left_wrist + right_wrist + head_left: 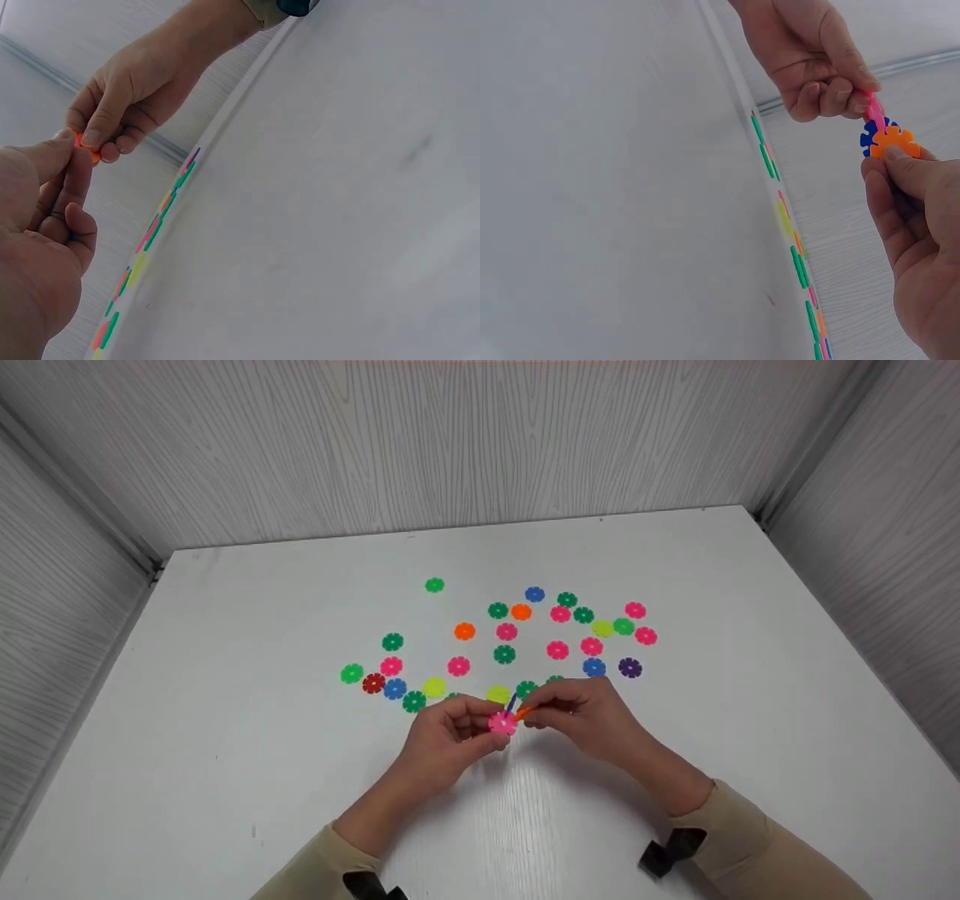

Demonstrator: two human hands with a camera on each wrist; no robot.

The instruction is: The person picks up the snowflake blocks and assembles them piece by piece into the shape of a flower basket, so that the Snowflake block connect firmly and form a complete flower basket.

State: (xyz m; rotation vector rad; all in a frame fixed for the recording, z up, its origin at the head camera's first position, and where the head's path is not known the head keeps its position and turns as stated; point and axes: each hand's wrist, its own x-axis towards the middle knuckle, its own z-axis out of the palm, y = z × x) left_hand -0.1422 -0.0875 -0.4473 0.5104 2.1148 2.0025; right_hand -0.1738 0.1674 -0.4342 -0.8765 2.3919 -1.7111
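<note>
Between finger and thumb, my left hand (448,741) pinches a pink notched plastic disc (502,724), its flat face turned toward the head camera. My right hand (589,715) pinches an orange notched disc (894,142) at the pink disc's right edge. A dark blue disc (868,137) stands edge-on from the pink one, just behind the orange disc in the right wrist view. All three discs meet in a small cluster held above the table. In the left wrist view the fingertips hide most of the cluster.
Loose notched discs lie flat on the white table (225,735) beyond the hands, among them a purple disc (630,667), a dark red disc (373,683) and a far green disc (434,585). Pale wood-grain panels (450,442) enclose the table's back and sides.
</note>
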